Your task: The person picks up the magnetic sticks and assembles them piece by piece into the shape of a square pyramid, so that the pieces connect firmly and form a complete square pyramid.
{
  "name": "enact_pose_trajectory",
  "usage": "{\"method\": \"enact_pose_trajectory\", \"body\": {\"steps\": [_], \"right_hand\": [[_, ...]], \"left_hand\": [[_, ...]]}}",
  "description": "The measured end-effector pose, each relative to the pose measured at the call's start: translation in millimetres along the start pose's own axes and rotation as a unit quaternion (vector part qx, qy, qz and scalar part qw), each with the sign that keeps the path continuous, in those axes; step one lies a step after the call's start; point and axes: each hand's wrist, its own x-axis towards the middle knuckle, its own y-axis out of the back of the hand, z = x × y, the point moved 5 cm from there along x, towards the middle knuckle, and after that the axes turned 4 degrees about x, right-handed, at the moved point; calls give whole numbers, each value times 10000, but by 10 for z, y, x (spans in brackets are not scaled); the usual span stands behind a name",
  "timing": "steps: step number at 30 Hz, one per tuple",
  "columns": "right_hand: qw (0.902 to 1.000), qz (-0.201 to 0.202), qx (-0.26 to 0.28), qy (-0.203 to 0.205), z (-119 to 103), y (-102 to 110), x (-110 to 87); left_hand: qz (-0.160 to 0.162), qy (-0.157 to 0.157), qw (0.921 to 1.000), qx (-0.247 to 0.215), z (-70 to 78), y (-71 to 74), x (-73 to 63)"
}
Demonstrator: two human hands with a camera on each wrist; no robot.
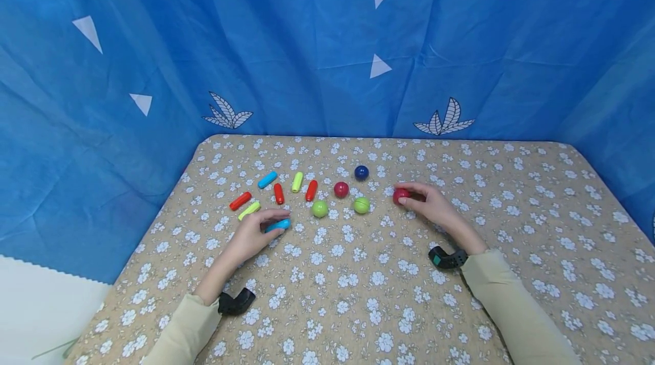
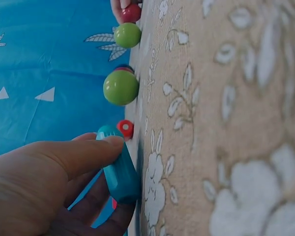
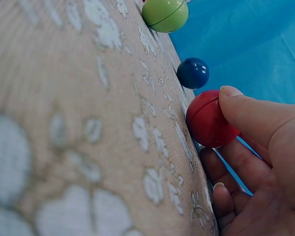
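Observation:
My left hand pinches a short blue cylinder between thumb and fingers, low at the cloth. In the left wrist view the blue cylinder looks faceted, with the thumb across its upper end. On the other side, my right hand holds a red ball by thumb and fingers. A seam runs round that red ball in the right wrist view, where it appears to rest on the cloth. Nearest to the left hand lies a yellow-green cylinder, partly hidden behind it.
Between the hands are two green balls, another red ball and a dark blue ball. Several red, yellow-green and blue cylinders, such as a red one, lie left of them. A blue curtain hangs behind the flowered tablecloth.

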Motion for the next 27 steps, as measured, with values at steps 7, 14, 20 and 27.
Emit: {"method": "enact_pose_trajectory", "body": {"steps": [7,14,20,27], "right_hand": [[10000,28,-3,-29,1,1,0],[9999,69,84,19,-17,1,-8],[9997,144,202,-28,-90,19,-49],[9994,227,246,-84,-242,38,-160]], "left_hand": [[35,81,9998,-197,40,-2,7],[-73,101,9995,-292,93,-28,30],[-19,6,9996,-281,174,-32,49],[6,-58,9992,-383,312,-31,75]]}}
